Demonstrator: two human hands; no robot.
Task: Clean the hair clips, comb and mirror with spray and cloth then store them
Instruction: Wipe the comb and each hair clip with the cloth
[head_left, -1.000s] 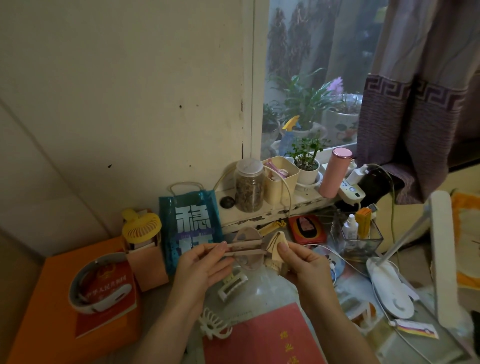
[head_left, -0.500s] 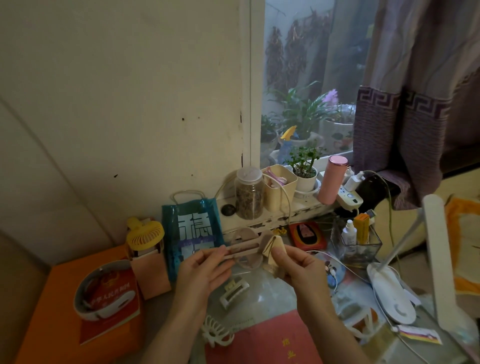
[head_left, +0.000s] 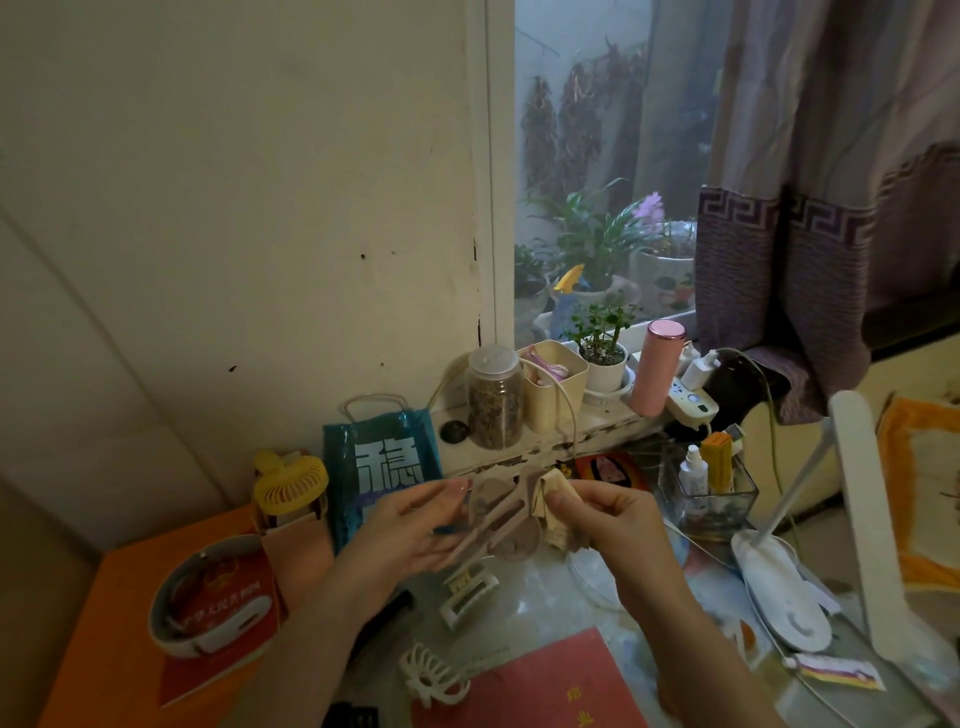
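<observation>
Above the cluttered desk, the left hand (head_left: 410, 535) cradles a long beige hair clip (head_left: 498, 522), fingers loosely curled beneath it, clip tilted up to the right. Right hand (head_left: 602, 519) pinches a folded cloth (head_left: 553, 491) against the clip's upper end. Down on the desk lie a rectangular claw clip (head_left: 467, 597) and a white claw clip (head_left: 431, 675).

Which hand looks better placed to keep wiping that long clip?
The right hand, probably: it pinches the cloth against the upper end of the long clip, while the left hand holds the clip's lower end.
</observation>
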